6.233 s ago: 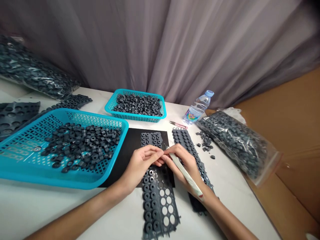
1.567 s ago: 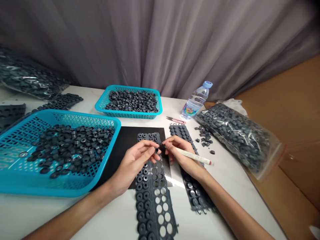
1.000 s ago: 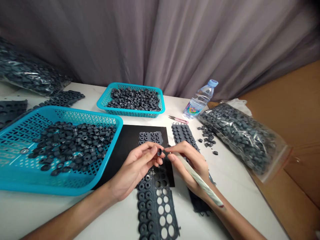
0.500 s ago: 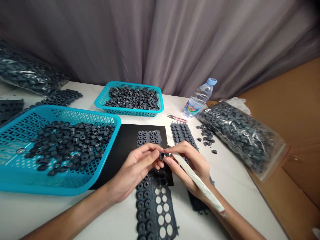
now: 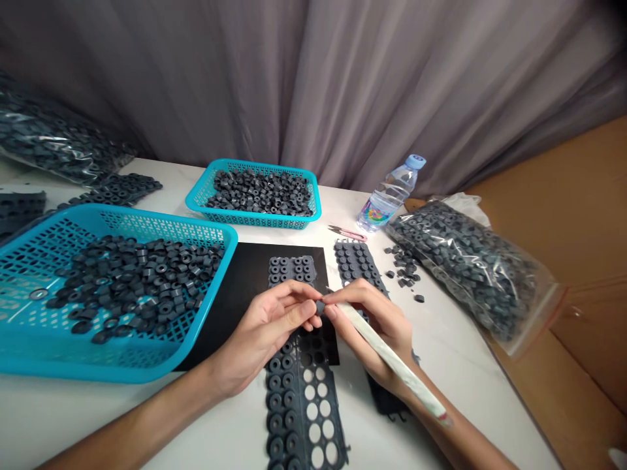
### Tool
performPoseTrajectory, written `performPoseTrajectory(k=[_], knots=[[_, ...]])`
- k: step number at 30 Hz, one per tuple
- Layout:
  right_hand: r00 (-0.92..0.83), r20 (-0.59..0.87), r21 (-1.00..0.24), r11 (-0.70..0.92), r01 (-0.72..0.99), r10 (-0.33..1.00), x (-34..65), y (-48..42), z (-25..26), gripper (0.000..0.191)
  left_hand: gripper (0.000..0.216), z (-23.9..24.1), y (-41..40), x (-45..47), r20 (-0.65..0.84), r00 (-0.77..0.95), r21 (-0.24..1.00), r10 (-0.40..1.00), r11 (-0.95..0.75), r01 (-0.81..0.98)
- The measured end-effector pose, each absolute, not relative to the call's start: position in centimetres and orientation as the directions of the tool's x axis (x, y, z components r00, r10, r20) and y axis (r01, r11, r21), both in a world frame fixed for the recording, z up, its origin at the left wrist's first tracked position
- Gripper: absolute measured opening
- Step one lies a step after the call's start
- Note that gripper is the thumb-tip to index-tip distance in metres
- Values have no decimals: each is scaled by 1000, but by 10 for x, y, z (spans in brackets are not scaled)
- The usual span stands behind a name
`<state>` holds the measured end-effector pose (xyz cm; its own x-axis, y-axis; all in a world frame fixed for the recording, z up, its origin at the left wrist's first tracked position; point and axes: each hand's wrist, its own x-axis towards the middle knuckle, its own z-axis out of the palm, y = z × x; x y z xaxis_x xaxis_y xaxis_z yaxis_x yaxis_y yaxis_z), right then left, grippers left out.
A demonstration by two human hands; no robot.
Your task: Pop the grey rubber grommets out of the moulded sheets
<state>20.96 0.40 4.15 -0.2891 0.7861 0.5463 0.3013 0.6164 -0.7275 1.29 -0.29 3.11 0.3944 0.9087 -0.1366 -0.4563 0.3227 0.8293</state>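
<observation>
My left hand [image 5: 277, 323] pinches a small dark rubber bushing [image 5: 320, 306] between thumb and fingers. My right hand [image 5: 375, 320] is closed round a slim tool wrapped in pale tape [image 5: 386, 356], its thin pointed tip showing by the left fingertips; the tool's exact kind does not show. Thumb and forefinger of that hand touch the bushing from the right. Under both hands lies a moulded rubber sheet [image 5: 309, 385], with rings on its left side and punched-out holes on its right. Part of it is hidden by my fingers.
A large blue basket [image 5: 147, 372] of loose bushings stands left, a smaller blue basket [image 5: 255, 220] behind. A second rubber sheet [image 5: 357, 258], pink-handled snips [image 5: 350, 233], a water bottle [image 5: 389, 196] and a bag of bushings [image 5: 470, 267] are on the right. A black mat [image 5: 230, 300] lies beneath.
The bushing has turned between my fingertips: its open end faced the camera before, and now its side shows. My right fingertips have moved slightly closer to the left ones.
</observation>
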Motion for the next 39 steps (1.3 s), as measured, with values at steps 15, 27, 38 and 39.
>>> performPoseTrajectory(k=[15,27,38,39], knots=[[-269,510,-766,574,290,817,211,6,36,15,18,26,1,12,-111,375,860,920,278,-428],[-296,388,-846,464,261,873,212,7,40,7,18,22,1,11,-110,335,873,936,252,-417],[-361,362,-825,476,305,859,215,9,38,7,19,21,2,12,-145,331,856,932,286,-431],[-360,362,-827,475,302,860,215,9,38,7,19,21,2,12,-146,332,855,932,288,-432]])
